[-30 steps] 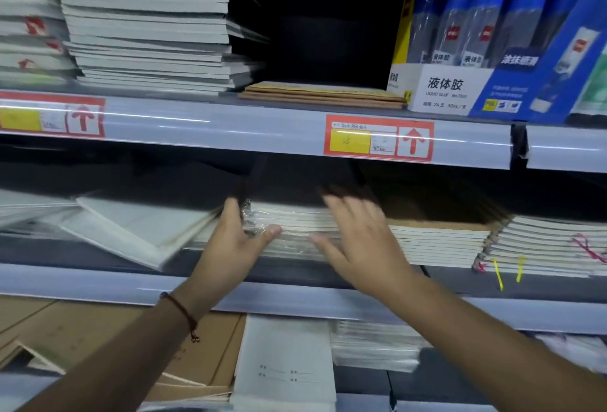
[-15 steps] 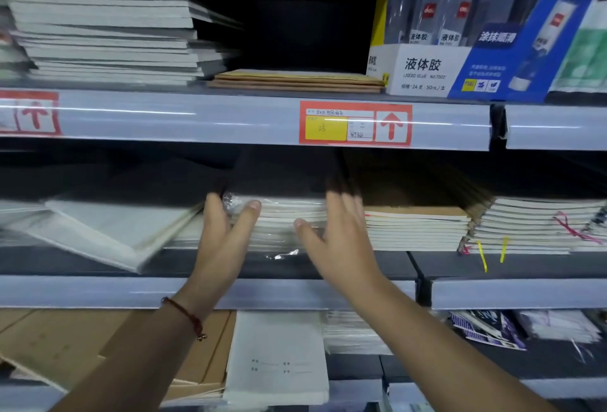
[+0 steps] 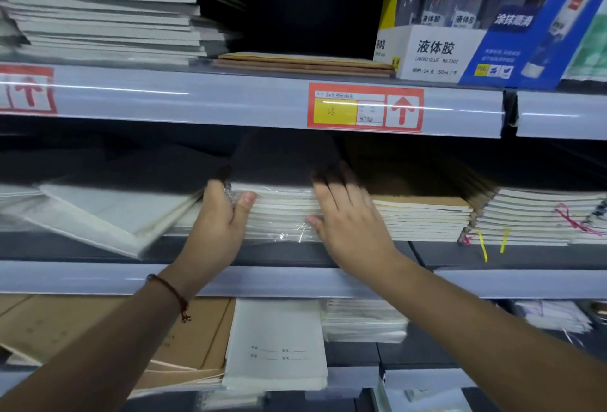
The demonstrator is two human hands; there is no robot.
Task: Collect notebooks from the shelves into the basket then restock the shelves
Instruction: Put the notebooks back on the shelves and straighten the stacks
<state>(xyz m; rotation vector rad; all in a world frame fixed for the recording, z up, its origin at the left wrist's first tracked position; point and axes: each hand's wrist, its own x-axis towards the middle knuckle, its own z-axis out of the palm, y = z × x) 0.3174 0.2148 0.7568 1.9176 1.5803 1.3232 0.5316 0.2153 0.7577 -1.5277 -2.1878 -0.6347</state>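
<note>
On the middle grey shelf (image 3: 295, 252), the plastic-wrapped stack of white notebooks (image 3: 282, 211) sits between both hands: left hand (image 3: 218, 224) grips its corner, right hand (image 3: 348, 218) lies flat, fingertips seemingly shadowed.

glue box (image 3: 433, 53) "液体胶", perhaps "No.7302"

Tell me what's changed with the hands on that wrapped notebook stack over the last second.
The left hand has wrapped further round the left end of the wrapped notebook stack, thumb now on its front edge. The right hand still lies flat on the stack's right end. The stack itself has not left the middle shelf.
</note>
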